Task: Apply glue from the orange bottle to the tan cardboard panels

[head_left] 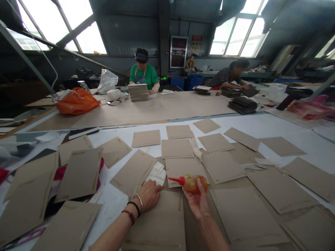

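Observation:
My right hand [199,204] holds a small orange glue bottle [192,183] with a red nozzle that points left, just above a brown cardboard sheet. My left hand [149,195] rests with curled fingers on the top edge of the cardboard sheet [162,223] right in front of me. Its fingertips lie next to a small stack of white paper pieces [157,172]. Dark and red bands circle my left wrist.
Many brown cardboard sheets [178,148] lie spread over the white table [274,127]. An orange bag [75,101] sits at the far left. Two other people work at the far side, near a stack of boards [138,92] and dark piles [242,104].

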`<state>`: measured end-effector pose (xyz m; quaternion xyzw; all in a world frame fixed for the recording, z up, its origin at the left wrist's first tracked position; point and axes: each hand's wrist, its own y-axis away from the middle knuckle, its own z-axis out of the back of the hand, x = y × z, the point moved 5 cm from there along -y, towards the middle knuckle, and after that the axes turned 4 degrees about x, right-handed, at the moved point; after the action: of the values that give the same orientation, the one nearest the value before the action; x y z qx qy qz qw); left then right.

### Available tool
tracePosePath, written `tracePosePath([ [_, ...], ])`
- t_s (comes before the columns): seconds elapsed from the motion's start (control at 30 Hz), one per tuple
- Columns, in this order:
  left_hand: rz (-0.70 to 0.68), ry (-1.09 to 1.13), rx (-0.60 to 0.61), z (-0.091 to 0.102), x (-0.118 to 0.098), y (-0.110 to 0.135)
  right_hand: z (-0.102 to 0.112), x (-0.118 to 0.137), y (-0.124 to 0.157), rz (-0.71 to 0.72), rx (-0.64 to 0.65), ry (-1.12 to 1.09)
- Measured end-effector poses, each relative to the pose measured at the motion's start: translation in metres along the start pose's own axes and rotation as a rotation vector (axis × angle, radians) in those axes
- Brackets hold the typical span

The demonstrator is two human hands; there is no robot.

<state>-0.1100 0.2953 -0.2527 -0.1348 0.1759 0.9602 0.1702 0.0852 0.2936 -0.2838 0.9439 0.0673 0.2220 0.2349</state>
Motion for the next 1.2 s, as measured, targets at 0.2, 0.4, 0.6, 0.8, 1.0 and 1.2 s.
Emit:
tracePosePath([
  [0.2, 0.025, 0.045, -0.067, -0.006, -0.015, -0.028, -0.003, 0.01, -0.002, -0.011, 0.042, -0.013],
  [0.4, 0.097, 0.07, -0.121, 0.002, -0.025, -0.029, -0.003, 0.016, -0.007, -0.012, 0.058, -0.049],
  [0.6, 0.195, 0.044, -0.109, -0.014, -0.029, 0.049, -0.003, 0.015, -0.009, -0.025, 0.049, -0.069],
  [0.8, 0.048, -0.13, -0.177, -0.037, -0.044, 0.085, 0.0, 0.011, -0.011, -0.02, 0.022, -0.087],
  [1.0, -0.129, -0.248, -0.317, -0.037, -0.054, 0.07, 0.0, 0.011, -0.014, -0.007, -0.014, -0.082],
  [1.2, -0.283, -0.37, -0.522, -0.039, -0.057, 0.065, 0.0, 0.01, -0.018, -0.003, -0.014, -0.087],
])
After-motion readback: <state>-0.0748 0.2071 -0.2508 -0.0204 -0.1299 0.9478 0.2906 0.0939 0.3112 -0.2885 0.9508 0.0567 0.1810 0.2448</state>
